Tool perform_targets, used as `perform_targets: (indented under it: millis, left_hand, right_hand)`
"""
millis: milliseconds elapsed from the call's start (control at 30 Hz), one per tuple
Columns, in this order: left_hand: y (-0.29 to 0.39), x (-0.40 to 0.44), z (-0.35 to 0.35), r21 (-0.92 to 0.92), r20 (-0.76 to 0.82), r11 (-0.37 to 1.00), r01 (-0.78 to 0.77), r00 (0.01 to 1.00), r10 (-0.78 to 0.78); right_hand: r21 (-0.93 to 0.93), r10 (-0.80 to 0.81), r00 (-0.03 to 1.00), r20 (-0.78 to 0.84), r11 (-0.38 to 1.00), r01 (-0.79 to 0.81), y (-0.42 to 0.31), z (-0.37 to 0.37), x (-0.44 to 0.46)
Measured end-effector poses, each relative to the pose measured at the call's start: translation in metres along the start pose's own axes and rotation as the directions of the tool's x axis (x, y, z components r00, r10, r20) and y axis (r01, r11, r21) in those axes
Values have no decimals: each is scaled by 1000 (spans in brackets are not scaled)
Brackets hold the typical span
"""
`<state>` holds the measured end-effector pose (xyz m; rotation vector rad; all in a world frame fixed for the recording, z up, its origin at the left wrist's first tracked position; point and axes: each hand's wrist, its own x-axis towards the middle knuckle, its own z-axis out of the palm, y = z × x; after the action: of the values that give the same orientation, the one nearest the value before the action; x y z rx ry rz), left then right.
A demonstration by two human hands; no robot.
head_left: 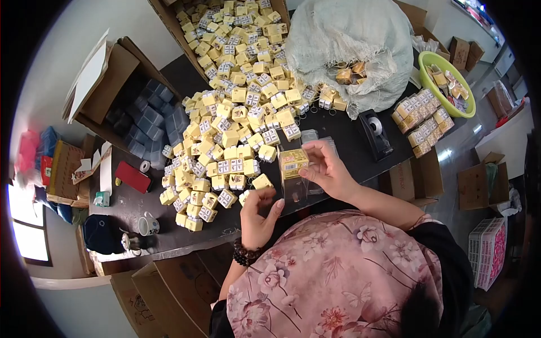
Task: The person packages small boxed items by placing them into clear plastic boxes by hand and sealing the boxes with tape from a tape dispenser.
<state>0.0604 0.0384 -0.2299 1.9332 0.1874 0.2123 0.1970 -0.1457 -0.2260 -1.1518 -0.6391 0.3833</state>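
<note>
My right hand (329,173) grips a clear plastic box (294,190) between thumb and fingers near the table's front edge. In the box's upper part shows a yellow printed piece (293,162) with a barcode-like patch. My left hand (259,217), with a dark bead bracelet on the wrist, hovers at the near edge of the pile. Its fingers are bent, the thumb stands apart, and nothing shows between them. Close to its fingertips lie small yellow-and-white cubes (262,181), part of a large pile (231,138), some with metal rings.
A cardboard box (160,25) spills cubes at the back. Another holds clear plastic boxes (149,121). Right of the pile are a white woven sack (349,45), a black tape dispenser (375,135), stacked filled packs (420,121) and a green basin (422,73). A mug (148,224) stands left.
</note>
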Motion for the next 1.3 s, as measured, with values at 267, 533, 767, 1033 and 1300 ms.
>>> perform_targets:
  millis: [267,533,767,1033,1300]
  left_hand:
    - [6,24,9,-545,200,838,39,976,85]
    - [15,26,25,-473,-29,863,-177,982,186]
    - [19,26,21,-280,-30,926,-253,967,255]
    - [22,24,16,-278,13,931,-235,968,249]
    - [-10,25,18,-684,-111,728,45,980,-165]
  right_hand:
    - [-313,123,965,230,949,-46,-4,-2,0]
    - [97,136,984,113,984,-147,-8,5,7]
    - [-305,181,959,219,946,-109,-20,4,19]
    - [-277,190,933,307,955,-103,-19,-6,18]
    - [-696,-4,968,251,694,184,17,-20,55]
